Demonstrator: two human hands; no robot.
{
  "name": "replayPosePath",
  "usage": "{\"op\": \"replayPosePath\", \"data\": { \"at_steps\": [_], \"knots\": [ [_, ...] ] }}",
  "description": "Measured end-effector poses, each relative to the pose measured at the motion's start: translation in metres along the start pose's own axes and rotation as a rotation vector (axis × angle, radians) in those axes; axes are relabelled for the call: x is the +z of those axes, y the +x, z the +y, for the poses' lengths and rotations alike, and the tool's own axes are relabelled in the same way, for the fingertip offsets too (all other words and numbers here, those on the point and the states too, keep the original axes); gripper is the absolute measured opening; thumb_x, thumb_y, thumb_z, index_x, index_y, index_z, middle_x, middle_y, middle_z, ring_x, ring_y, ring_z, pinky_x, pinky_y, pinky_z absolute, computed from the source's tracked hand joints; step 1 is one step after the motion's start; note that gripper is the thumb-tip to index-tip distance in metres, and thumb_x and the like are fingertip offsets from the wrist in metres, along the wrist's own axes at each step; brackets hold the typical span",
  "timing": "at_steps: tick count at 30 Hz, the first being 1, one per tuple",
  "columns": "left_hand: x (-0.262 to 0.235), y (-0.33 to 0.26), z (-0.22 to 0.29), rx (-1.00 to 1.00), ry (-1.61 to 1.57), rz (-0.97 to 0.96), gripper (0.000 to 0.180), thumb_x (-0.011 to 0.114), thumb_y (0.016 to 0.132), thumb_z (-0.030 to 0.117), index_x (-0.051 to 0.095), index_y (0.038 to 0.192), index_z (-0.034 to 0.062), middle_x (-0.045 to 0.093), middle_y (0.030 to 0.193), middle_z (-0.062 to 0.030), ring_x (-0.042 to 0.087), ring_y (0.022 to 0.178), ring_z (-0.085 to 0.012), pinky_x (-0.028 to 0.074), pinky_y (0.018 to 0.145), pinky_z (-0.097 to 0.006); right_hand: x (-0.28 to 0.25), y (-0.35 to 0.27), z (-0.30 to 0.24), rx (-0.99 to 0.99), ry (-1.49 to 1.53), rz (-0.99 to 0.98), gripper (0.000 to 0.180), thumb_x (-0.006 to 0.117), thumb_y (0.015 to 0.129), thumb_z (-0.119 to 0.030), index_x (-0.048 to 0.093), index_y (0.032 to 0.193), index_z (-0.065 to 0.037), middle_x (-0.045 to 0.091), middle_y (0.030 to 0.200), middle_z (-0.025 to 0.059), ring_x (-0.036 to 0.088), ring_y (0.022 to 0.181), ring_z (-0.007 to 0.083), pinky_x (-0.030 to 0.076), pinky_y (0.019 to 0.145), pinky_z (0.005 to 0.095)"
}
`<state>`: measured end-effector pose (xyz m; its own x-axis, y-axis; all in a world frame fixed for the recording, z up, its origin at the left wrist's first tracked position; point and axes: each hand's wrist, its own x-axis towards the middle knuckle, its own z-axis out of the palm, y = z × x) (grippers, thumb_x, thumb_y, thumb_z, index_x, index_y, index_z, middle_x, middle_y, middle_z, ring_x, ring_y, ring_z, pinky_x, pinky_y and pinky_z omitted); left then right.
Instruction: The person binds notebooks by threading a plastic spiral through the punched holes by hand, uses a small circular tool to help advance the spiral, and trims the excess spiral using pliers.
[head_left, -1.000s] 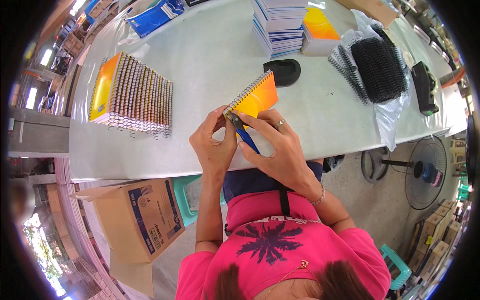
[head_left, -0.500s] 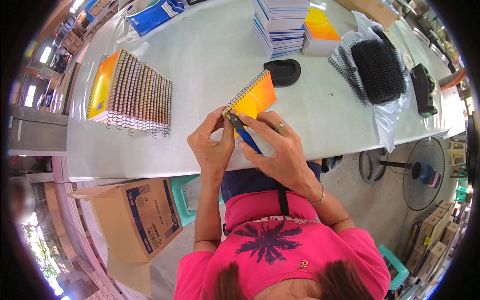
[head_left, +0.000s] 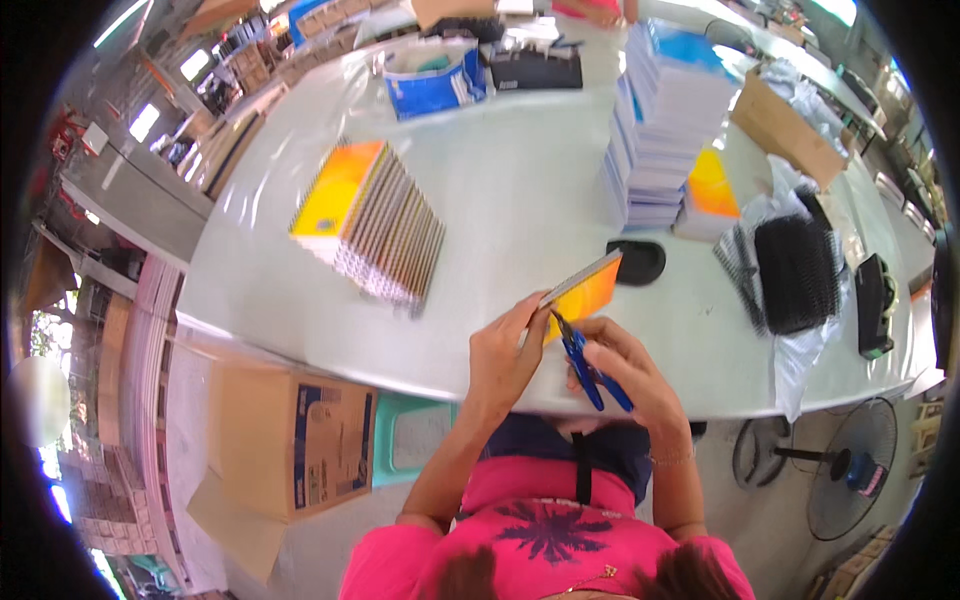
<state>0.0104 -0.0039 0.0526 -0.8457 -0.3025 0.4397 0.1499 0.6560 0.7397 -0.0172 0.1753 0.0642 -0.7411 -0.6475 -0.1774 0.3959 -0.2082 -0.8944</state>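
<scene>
My left hand (head_left: pixel 505 350) is closed on the near end of a yellow and orange spiral notebook (head_left: pixel 590 297), which is tilted above the table with its wire binding on the upper left. In my right hand (head_left: pixel 635 370) is a pair of blue-handled pliers (head_left: pixel 585 365). The jaws point at the notebook near my left fingertips, and the handles are spread apart. Whether the jaws touch the wire is not clear. Just beyond the notebook lies a black oval dish-like piece (head_left: pixel 640 262).
Bound notebooks (head_left: pixel 385 225) stand stacked at left. A tall pile of unbound books (head_left: pixel 665 130) is at the back right, near black wire coils (head_left: pixel 795 270) on plastic wrap and a black tool (head_left: pixel 875 305). A cardboard box (head_left: pixel 290 440), a green stool (head_left: pixel 405 435) and a fan (head_left: pixel 850 470) stand below the table.
The view has tilted up and turned, so the table's contents appear shifted right and lower. The pliers' handles now show spread apart below the right fingers; the left hand still holds the notebook.
</scene>
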Motion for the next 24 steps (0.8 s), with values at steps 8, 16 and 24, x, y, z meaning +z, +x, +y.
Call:
{"op": "replayPosePath", "data": {
  "at_steps": [8, 16, 24],
  "knots": [
    [-0.099, 0.064, 0.004, -0.097, -0.179, 0.358, 0.018, 0.065, 0.094, 0.006, 0.073, 0.109, -0.0012, 0.069, 0.087, 0.0019, 0.059, 0.078, -0.0052, 0.05, 0.07, -0.024, -0.082, -0.003, 0.003, -0.432, -1.126, 0.848, 0.041, 0.066, 0.088, -0.012, 0.055, 0.126, -0.001, 0.054, 0.113, 0.0204, 0.054, 0.103, 0.0364, 0.043, 0.09, 0.0478],
    [-0.228, 0.18, -0.013, 0.109, 0.044, 0.143, 0.026, 0.049, 0.106, 0.025, 0.059, 0.112, 0.0016, 0.06, 0.099, -0.0007, 0.053, 0.091, -0.0071, 0.044, 0.081, -0.024, -0.107, -0.003, 0.021, -0.476, -1.273, 0.962, 0.047, 0.071, 0.081, -0.013, 0.058, 0.126, -0.006, 0.052, 0.117, 0.0177, 0.049, 0.113, 0.0366, 0.036, 0.101, 0.0478],
    [-0.252, 0.264, -0.058, -0.065, 0.059, 0.145, 0.03, 0.041, 0.103, 0.03, 0.055, 0.112, 0.0054, 0.051, 0.097, -0.0001, 0.046, 0.089, -0.0089, 0.038, 0.08, -0.026, -0.106, -0.008, 0.019, -0.466, -1.252, 0.935, 0.049, 0.072, 0.081, -0.014, 0.057, 0.127, -0.005, 0.053, 0.119, 0.0186, 0.048, 0.114, 0.0374, 0.035, 0.103, 0.0487]
  ]
}}
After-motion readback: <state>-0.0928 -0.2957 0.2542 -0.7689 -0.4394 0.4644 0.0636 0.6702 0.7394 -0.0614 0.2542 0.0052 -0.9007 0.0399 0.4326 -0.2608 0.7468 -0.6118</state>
